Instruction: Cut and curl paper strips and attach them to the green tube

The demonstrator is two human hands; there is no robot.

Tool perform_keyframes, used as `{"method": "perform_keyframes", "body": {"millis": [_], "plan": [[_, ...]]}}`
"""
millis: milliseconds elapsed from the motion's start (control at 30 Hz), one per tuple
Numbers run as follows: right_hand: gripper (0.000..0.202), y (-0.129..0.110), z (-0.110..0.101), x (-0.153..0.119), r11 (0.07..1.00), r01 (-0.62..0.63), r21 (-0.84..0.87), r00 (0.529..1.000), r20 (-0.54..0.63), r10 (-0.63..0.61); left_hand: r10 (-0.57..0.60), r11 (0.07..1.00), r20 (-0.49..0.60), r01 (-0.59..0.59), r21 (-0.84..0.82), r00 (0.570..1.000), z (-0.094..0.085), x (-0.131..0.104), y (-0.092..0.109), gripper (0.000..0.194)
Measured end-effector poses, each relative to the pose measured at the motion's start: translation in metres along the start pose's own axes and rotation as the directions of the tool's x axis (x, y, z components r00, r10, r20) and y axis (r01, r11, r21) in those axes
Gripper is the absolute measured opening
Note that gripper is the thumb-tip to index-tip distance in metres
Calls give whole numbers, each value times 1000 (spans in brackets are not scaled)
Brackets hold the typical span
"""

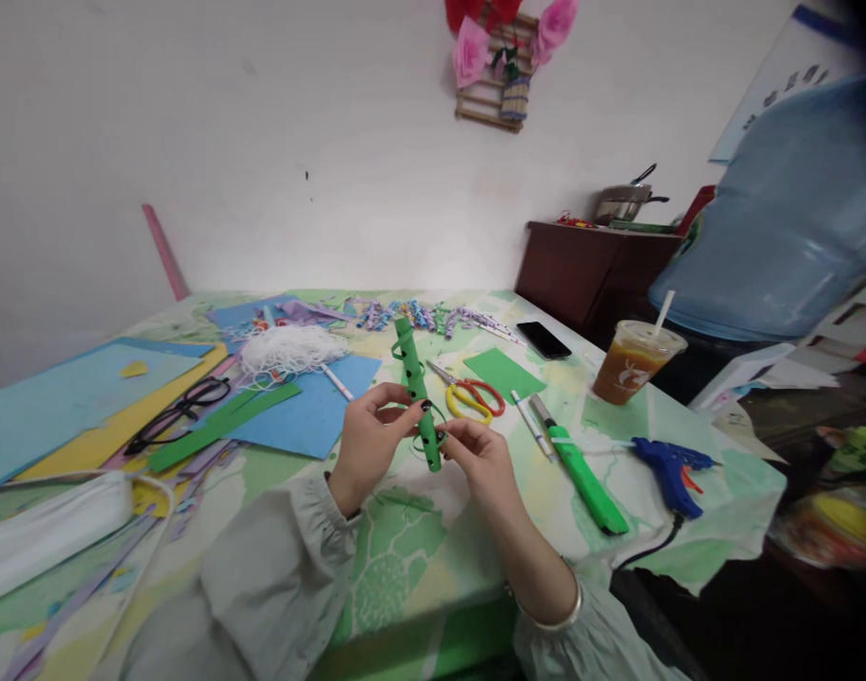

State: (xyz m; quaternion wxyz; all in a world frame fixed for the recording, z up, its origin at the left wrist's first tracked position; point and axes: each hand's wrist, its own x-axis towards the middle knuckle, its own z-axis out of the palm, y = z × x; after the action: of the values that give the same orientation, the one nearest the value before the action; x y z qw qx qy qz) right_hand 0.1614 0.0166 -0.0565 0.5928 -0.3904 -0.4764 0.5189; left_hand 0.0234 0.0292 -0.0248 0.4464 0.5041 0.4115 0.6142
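Observation:
Above the near part of the table, a green rolled paper tube [416,388] with dark holes and thin curled strips along its sides is held tilted, its top leaning left. My left hand [376,430] grips it around the middle, thumb in front. Near the lower end, the thumb and fingertips of my right hand [479,454] pinch at a curled strip on the tube's right side. Just behind lie scissors [468,392] with red and yellow handles. A green paper sheet [505,373] is to their right.
On the right are a marker [532,426], a green cutter [585,478], a blue glue gun [670,468], an iced drink [632,364] and a phone [544,340]. White string [291,352], blue paper [298,416], glasses [181,409] and a face mask [57,530] lie left. Curled paper pieces [419,317] line the back.

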Motion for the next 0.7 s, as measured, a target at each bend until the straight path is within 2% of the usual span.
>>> {"method": "perform_keyframes", "body": {"millis": [133, 267, 400, 500, 600, 700], "plan": [[11, -2, -1, 0, 999, 2, 35, 999, -38, -1, 11, 999, -16, -10, 43, 1000, -1, 0, -1, 26], [16, -3, -3, -2, 994, -17, 106, 997, -72, 25, 17, 998, -88, -12, 66, 996, -2, 2, -1, 30], [30, -7, -3, -6, 976, -121, 180, 993, 37, 116, 8, 998, -148, 0, 57, 989, -3, 3, 1, 33], [39, -9, -1, -9, 970, -173, 172, 983, 93, 159, 35, 997, -180, -23, 68, 983, -4, 3, 0, 34], [42, -10, 2, -10, 985, -130, 110, 986, 117, 117, 77, 994, -204, -58, 94, 976, -5, 4, -1, 34], [46, -10, 5, -12, 995, -78, 65, 986, 153, 67, 58, 996, -206, -42, 80, 977, -6, 5, -2, 36]]}}
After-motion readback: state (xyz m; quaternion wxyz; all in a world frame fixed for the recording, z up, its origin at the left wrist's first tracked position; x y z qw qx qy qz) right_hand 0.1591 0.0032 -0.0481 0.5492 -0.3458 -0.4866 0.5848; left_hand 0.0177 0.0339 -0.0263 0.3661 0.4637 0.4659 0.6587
